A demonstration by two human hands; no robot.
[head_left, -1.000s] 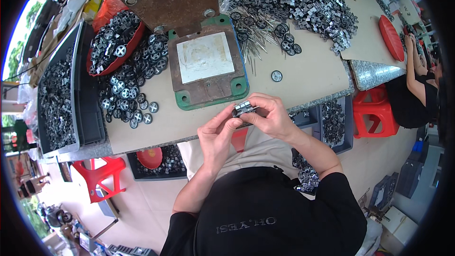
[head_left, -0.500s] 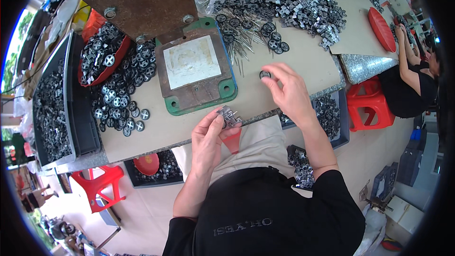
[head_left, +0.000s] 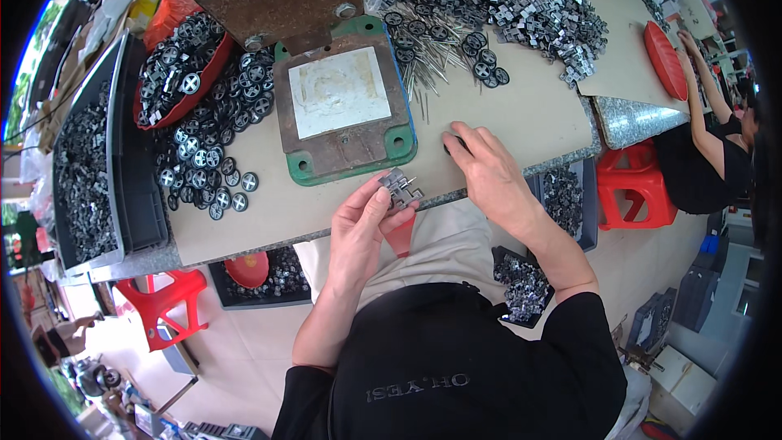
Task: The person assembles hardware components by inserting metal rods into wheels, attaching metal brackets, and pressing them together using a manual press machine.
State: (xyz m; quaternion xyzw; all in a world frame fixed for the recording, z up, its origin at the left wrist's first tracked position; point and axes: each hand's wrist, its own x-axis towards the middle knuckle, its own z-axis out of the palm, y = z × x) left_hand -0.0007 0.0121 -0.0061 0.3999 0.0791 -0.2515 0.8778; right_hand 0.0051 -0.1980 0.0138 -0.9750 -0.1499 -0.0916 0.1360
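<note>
My left hand [head_left: 361,228] pinches a small grey and black toy-car chassis part [head_left: 401,187] at the table's front edge. A thin metal pin sticks out of that part. Farther right, my right hand [head_left: 495,179] is closed over the tabletop, with a small black wheel [head_left: 456,143] at its fingertips, partly hidden by the fingers. Both hands are near the press base [head_left: 350,161], a green and rusty brown block topped by a pale plate [head_left: 340,91]. Loose black wheels with silver spokes [head_left: 208,159] lie left of the press.
Behind the hands lie thin metal pins [head_left: 419,69], a few wheels [head_left: 486,65] and a big heap of grey parts [head_left: 521,12]. A red bowl [head_left: 213,73] and a dark bin [head_left: 122,155] stand at left. Red stools [head_left: 635,187] flank me; a co-worker sits at far right.
My right hand has turned palm-down and lowered toward the tabletop, the wheel still at its fingertips. My left hand keeps its hold on the chassis part. The whole view has shifted slightly.
</note>
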